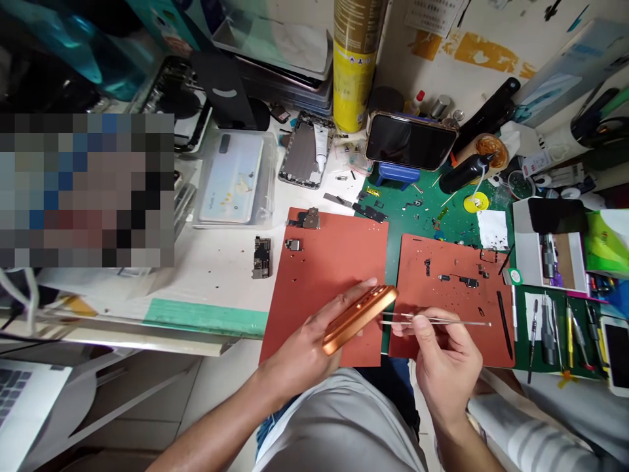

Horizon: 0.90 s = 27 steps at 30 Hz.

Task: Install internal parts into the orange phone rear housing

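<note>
The white worktop (236,255) has a strip of green tape (206,317) on the left part of its near edge, and farther from this edge there lies a small dark circuit board (261,257). Beyond the board, toward the far edge, are a clear plastic tray (268,187), a grey phone housing (299,157) and an upright yellow can (351,95). A reddish mat (339,262) reaches the near edge at the middle, and a green mat (393,252) covers the right part.

the held phone (361,320) has a smooth metallic sheen; at its three o'clock, the tweezers (469,322) are shiny metal. the mat (339,252) beneath looks matt. at twelve o'clock, the can (350,85) is smooth and glossy.
</note>
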Each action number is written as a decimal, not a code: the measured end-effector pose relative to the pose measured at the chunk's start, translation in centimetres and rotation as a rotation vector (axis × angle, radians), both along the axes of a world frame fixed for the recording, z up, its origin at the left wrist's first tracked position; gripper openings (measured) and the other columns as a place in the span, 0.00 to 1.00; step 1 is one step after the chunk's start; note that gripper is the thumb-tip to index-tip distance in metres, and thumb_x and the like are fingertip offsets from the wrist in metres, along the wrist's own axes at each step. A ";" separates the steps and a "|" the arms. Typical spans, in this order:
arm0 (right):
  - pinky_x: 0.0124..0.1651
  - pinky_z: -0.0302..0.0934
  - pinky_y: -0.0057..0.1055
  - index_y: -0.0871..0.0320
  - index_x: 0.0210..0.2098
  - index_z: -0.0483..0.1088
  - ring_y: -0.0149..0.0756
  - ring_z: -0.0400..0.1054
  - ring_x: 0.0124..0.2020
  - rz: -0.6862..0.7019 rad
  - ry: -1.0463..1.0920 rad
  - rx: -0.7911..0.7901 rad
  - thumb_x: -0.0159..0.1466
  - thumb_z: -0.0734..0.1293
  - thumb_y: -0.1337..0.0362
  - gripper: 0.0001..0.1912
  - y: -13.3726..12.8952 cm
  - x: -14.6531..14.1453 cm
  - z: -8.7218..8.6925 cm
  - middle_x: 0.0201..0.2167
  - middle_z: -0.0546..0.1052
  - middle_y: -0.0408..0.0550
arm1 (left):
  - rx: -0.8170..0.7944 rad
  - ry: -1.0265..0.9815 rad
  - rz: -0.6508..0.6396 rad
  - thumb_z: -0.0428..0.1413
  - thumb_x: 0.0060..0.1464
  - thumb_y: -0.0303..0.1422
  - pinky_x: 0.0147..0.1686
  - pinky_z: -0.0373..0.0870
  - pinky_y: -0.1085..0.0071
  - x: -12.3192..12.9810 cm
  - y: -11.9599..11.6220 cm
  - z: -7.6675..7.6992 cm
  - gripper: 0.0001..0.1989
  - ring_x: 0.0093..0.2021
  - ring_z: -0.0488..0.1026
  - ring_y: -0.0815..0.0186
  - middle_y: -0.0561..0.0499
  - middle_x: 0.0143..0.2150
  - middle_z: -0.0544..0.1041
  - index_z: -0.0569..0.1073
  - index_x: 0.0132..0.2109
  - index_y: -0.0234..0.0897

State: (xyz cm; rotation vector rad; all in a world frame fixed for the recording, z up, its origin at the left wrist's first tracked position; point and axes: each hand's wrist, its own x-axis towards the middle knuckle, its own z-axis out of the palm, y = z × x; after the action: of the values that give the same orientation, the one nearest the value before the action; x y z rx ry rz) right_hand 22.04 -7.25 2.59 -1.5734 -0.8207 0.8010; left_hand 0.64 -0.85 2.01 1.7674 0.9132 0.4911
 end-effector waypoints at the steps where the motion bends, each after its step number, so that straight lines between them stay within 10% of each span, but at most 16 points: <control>1: 0.35 0.81 0.31 0.54 0.42 0.79 0.39 0.84 0.29 -0.006 0.055 0.006 0.70 0.77 0.62 0.04 0.0 -0.2 -0.2 0.32 0.84 0.43 | -0.031 -0.019 -0.008 0.47 0.60 0.12 0.76 0.65 0.59 -0.1 0.1 -0.1 0.51 0.80 0.59 0.63 0.56 0.82 0.58 0.47 0.81 0.58; 27: 0.38 0.79 0.34 0.55 0.49 0.78 0.42 0.83 0.36 0.127 -0.554 0.111 0.74 0.67 0.67 0.08 0.4 -3.1 -3.6 0.39 0.86 0.53 | 0.060 -0.012 0.008 0.48 0.61 0.11 0.69 0.72 0.72 0.3 1.3 2.3 0.41 0.68 0.77 0.65 0.49 0.73 0.75 0.62 0.76 0.45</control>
State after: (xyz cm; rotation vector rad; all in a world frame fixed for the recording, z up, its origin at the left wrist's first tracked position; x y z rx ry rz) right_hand 18.98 -6.85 -1.01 -1.6760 -1.3498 0.3928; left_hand 0.94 0.43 4.33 1.8140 0.9060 0.5382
